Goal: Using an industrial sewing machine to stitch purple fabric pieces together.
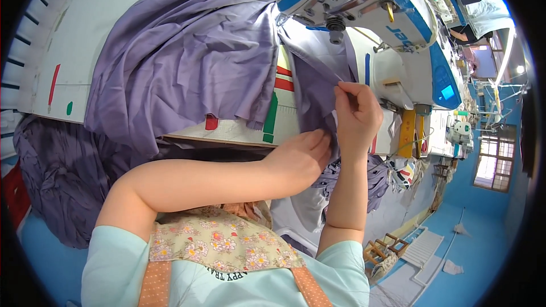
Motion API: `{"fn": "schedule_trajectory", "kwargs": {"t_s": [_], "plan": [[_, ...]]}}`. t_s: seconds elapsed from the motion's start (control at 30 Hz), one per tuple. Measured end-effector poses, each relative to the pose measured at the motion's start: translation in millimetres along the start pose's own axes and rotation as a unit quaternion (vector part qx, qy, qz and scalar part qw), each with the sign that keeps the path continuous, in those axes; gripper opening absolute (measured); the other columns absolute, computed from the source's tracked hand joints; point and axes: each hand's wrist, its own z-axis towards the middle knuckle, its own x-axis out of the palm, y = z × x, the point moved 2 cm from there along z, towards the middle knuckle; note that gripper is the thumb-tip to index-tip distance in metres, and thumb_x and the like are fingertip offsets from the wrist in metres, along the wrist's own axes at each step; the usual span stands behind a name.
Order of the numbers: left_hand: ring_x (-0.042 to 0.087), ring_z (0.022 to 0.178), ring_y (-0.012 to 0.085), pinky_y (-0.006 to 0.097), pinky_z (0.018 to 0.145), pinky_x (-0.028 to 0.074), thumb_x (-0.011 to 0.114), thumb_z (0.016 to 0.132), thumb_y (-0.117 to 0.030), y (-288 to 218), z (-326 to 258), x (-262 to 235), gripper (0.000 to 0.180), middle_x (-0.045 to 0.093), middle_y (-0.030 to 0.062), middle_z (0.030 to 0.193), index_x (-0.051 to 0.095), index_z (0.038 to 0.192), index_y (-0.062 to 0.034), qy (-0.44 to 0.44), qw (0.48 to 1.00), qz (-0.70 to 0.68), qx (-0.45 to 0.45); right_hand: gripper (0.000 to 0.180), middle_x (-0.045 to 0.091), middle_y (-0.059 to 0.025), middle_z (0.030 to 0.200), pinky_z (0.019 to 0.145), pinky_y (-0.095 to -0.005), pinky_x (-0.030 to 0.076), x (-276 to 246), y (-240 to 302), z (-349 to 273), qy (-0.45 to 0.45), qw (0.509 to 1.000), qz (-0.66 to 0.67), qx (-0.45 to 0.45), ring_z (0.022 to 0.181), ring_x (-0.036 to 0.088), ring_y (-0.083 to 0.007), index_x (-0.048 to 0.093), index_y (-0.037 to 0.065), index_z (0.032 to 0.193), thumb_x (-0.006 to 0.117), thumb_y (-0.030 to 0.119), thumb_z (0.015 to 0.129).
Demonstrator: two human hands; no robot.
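Note:
A large piece of purple fabric [187,51] lies in folds over the white sewing table, one end running under the head of a white and blue sewing machine [364,5]. My right hand [359,112] pinches the fabric's edge between thumb and fingertips, to the right of the needle area. At the table's front edge my left hand [301,158] has its fingers curled against the hanging part of the same fabric, partly hidden by its folds. Between the two hands a narrow strip of the cloth is drawn taut toward the machine.
Coloured tape marks, including a green strip [271,115], sit on the tabletop. More purple fabric [57,176] is heaped at the left below the table. A yellow block [406,133] stands by the right table edge. Farther right is a wooden stool [387,248].

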Motion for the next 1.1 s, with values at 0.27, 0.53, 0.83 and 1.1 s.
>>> {"fn": "schedule_trajectory", "kwargs": {"t_s": [0.27, 0.53, 0.83, 1.1], "plan": [[0.055, 0.117, 0.033, 0.042, 0.108, 0.04, 0.059, 0.079, -0.015, -6.8, 3.0, 4.8, 0.035, 0.065, 0.0174, 0.114, 0.069, 0.106, 0.0036, -0.048, 0.999, -0.004, 0.016, 0.012, 0.072, -0.0108, 0.09, 0.066, -0.0288, 0.053, 6.9, 8.2, -5.4, 0.031, 0.988, -0.008, 0.148, 0.074, 0.067, -0.0184, 0.069, 0.0, 0.091, 0.072, -0.004, 0.081], [0.062, 0.096, 0.0279, 0.039, 0.079, 0.053, 0.071, 0.069, -0.009, 52.4, -35.0, -95.3, 0.025, 0.063, 0.0098, 0.105, 0.064, 0.092, -0.0049, 0.009, 0.997, -0.068, -0.029, 0.017, 0.072, -0.0082, 0.105, 0.074, -0.0386, 0.048, 41.0, 28.5, -33.6, 0.074, 0.973, -0.025, -0.216, 0.085, 0.064, -0.0267, 0.066, 0.005, 0.087, 0.07, 0.0, 0.071], [0.062, 0.091, 0.0306, 0.04, 0.076, 0.053, 0.067, 0.075, -0.002, 92.6, -52.8, -107.4, 0.027, 0.062, 0.0112, 0.098, 0.063, 0.102, -0.0018, 0.042, 0.996, -0.04, -0.066, 0.019, 0.07, -0.0042, 0.102, 0.071, -0.0381, 0.046, 54.0, 25.4, -40.7, 0.102, 0.956, -0.058, -0.269, 0.082, 0.061, -0.0232, 0.065, 0.008, 0.086, 0.069, 0.001, 0.069], [0.063, 0.079, 0.0356, 0.045, 0.069, 0.051, 0.064, 0.08, -0.005, 117.6, -7.3, -107.0, 0.036, 0.062, 0.0142, 0.092, 0.058, 0.115, -0.0041, 0.33, 0.918, -0.077, -0.206, 0.018, 0.068, -0.004, 0.092, 0.07, -0.0367, 0.047, 54.3, 22.8, -40.5, 0.126, 0.968, 0.006, -0.217, 0.075, 0.061, -0.0225, 0.065, 0.007, 0.084, 0.069, 0.001, 0.069]]}}
